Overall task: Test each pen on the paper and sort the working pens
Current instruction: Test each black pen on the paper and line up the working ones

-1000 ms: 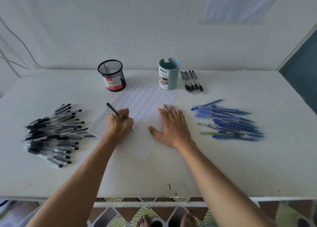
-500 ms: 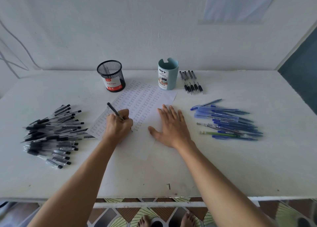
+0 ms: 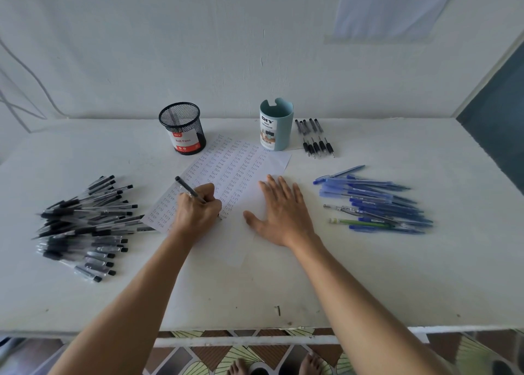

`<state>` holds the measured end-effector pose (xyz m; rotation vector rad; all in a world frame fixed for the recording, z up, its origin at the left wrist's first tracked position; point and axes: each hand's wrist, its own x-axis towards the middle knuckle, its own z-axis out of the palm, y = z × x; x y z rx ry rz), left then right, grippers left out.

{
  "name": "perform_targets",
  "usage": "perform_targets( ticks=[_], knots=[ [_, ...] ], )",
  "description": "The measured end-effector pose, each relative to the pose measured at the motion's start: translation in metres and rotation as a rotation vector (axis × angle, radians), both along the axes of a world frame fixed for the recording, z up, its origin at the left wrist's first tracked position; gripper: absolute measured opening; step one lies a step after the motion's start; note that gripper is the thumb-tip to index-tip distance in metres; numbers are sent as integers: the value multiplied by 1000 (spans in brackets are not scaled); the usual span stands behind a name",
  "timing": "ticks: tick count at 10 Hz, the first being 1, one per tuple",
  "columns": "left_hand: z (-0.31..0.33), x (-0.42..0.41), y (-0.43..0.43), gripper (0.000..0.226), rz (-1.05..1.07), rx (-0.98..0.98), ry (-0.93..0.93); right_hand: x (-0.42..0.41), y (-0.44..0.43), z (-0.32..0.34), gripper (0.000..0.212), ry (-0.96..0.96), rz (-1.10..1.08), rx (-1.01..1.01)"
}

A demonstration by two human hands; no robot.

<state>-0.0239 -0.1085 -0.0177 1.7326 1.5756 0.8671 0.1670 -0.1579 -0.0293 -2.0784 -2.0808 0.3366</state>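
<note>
Left hand [image 3: 195, 214] gripping a black pen [image 3: 189, 190], tip on the paper [image 3: 235, 170], right hand [image 3: 282, 213] flat and open on the sheet just beside, pen piles on the surface [image 3: 255, 289] at either side

Single head-worn wide-angle view. Sits above counter [image 3: 368, 275] near edge, faces forward and down toward far edge and wall [image 3: 198, 48]. Close: forearms [image 3: 136, 303] fill lower frame; counter spans full width.
</note>
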Motion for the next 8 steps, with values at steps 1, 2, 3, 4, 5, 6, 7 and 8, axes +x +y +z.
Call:
perform_targets(
  ticks=[1, 2, 3, 4, 5, 6, 7, 8],
  knots=[
    [0, 1, 0, 35, -36, 8, 9, 0, 0, 0, 85, 0, -1, -1],
    [0, 1, 0, 36, -42, 21, -1, 0, 0, 0, 85, -1, -3, -4],
    [-2, 1, 0, 34, -33, 28, -6, 0, 1, -1, 85, -3, -4, -5],
    [-4, 2, 1, 37, -21, 39, 6, 0, 1, -1, 85, -1, -6, -2],
    [-6, 0, 4, 38, -20, 19, -23, 1, 1, -1, 85, 3, -1, 0],
    [-4, -7, 8, 16, -49, -15, -202, 2, 1, 0, 85, 3, 7, -8],
    [-2, -8, 12, 9, -27, -74, -456, 3, 2, 0, 86, 23, 4, -10],
    [2, -5, 12, 25, 8, -79, -493, 5, 4, 1, 86, 53, 2, -17]
  ],
)
